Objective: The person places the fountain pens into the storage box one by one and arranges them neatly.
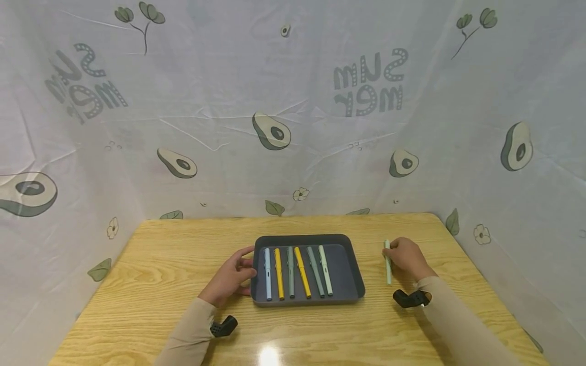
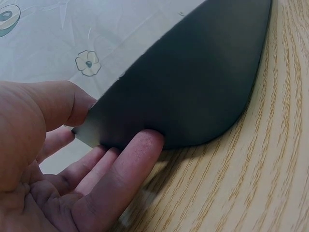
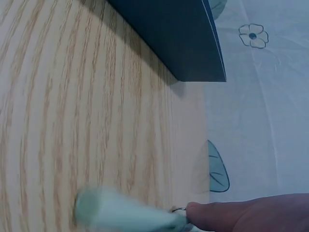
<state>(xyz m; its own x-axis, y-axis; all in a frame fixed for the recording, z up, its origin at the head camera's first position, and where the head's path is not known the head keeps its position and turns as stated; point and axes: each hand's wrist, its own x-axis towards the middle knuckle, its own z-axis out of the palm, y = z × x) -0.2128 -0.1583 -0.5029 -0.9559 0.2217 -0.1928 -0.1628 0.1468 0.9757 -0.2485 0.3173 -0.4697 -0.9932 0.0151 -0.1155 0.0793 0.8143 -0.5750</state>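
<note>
My left hand (image 1: 232, 274) grips the left side of a dark grey tray (image 1: 355, 277), which sits on the table. In the left wrist view, the thumb (image 2: 63, 101) is at the tray's rim and the other fingers reach along its outer wall. Several pens lie side by side in the tray: a light blue pen (image 1: 268, 274), two yellow ones, two grey-green ones and a pale green pen (image 1: 325, 269). Right of the tray, my right hand (image 1: 409, 256) pinches another pale green pen (image 1: 388, 267) near its clip end. That pen looks blurred in the right wrist view.
The tray stands mid-way across a wooden table (image 1: 183, 249). A white curtain (image 1: 220, 76) printed with avocados and flowers hangs behind the table and along both sides. Black wrist mounts (image 1: 224, 327) sit on both sleeves.
</note>
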